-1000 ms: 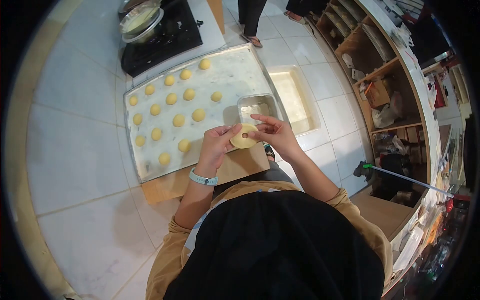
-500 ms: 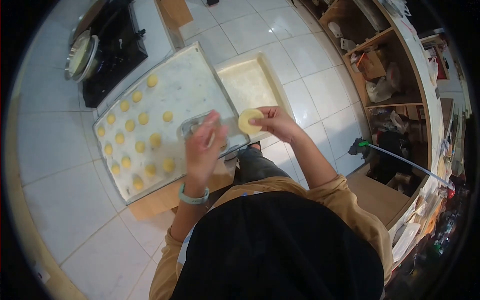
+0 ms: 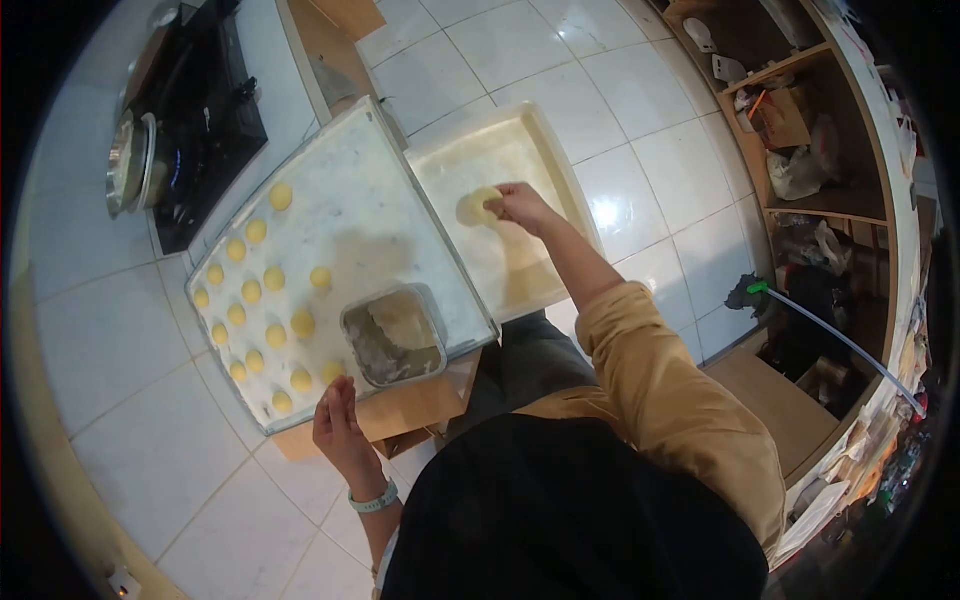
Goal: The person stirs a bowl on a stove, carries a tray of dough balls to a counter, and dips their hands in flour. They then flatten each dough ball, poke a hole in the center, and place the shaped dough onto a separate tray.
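My right hand (image 3: pixel 522 210) pinches a flattened round of pale yellow dough (image 3: pixel 482 204) at its edge, over the cream rectangular tray (image 3: pixel 562 165). My left hand (image 3: pixel 343 430) is closed, its fingers pressed together at the near edge of the floured board. The fingertips overlap the edge of a dough ball (image 3: pixel 332 371); whether they grip it or anything else cannot be made out. Several more dough balls (image 3: pixel 275 335) sit in rows on the white floured board (image 3: pixel 375 190). To the right of my left hand, a clear square container (image 3: pixel 393 335) with whitish powder inside stands on the board.
A black stove (image 3: pixel 205 130) with metal pans (image 3: pixel 135 165) lies beyond the board at upper left. Wooden shelves (image 3: pixel 830 130) holding bags and boxes stand on the right. A thin pale stick (image 3: pixel 830 325) leans across them. White floor tiles (image 3: pixel 640 160) surround the work area.
My right hand has carried the dough round forward over the cream tray. My left hand has moved from above the clear container to the dough balls at the near edge. The view has shifted slightly.
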`<state>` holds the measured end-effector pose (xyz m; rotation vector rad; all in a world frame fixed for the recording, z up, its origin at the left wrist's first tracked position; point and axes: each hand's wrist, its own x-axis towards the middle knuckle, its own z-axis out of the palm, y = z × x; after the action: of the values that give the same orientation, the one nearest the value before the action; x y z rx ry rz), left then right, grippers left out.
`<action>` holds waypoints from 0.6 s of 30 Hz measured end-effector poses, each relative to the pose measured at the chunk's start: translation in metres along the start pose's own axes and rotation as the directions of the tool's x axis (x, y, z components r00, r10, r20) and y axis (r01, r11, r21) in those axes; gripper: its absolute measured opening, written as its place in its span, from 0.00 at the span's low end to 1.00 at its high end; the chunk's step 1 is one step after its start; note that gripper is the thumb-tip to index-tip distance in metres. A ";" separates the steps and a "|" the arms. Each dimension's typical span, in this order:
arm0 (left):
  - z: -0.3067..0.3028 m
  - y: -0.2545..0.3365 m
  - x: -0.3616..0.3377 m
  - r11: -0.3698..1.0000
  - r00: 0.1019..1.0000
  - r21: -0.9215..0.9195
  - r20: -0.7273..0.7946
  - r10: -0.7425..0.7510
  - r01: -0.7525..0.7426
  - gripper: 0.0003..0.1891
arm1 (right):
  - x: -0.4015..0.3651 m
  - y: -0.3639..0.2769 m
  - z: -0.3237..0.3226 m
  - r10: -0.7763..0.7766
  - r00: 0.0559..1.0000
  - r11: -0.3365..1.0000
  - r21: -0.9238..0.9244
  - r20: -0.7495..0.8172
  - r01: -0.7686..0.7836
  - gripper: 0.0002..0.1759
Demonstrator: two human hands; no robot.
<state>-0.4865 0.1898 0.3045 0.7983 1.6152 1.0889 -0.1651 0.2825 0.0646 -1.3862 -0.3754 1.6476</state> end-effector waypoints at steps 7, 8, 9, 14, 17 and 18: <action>0.009 -0.004 -0.006 0.983 0.978 0.071 -0.103 0.179 -0.172 0.11 | 0.069 -0.025 0.012 -0.095 0.993 0.993 0.057 -0.074 0.099 0.17; 0.009 -0.008 -0.006 0.982 0.974 0.073 -0.133 0.182 -0.173 0.11 | 0.076 -0.025 0.016 -0.077 0.995 0.997 -0.011 -0.064 0.077 0.17; 0.008 -0.010 -0.007 0.982 0.970 0.078 -0.158 0.183 -0.172 0.11 | 0.081 -0.025 0.019 -0.057 0.997 0.996 -0.077 -0.060 0.053 0.17; 0.001 -0.017 -0.006 0.984 0.960 0.079 -0.222 0.171 -0.158 0.11 | 0.110 -0.011 0.045 -0.110 0.991 0.973 -0.213 -0.082 0.091 0.16; -0.001 -0.019 -0.005 0.980 0.954 0.100 -0.229 0.191 -0.172 0.11 | 0.119 -0.010 0.057 -0.140 0.986 0.935 -0.340 -0.096 0.100 0.18; -0.002 -0.020 -0.005 0.980 0.952 0.101 -0.236 0.193 -0.173 0.11 | 0.121 -0.010 0.061 -0.149 0.984 0.910 -0.404 -0.100 0.097 0.19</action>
<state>-0.4868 0.1778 0.2880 0.9090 1.8280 1.3030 -0.2083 0.4021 0.0170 -1.7212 -0.7396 1.4165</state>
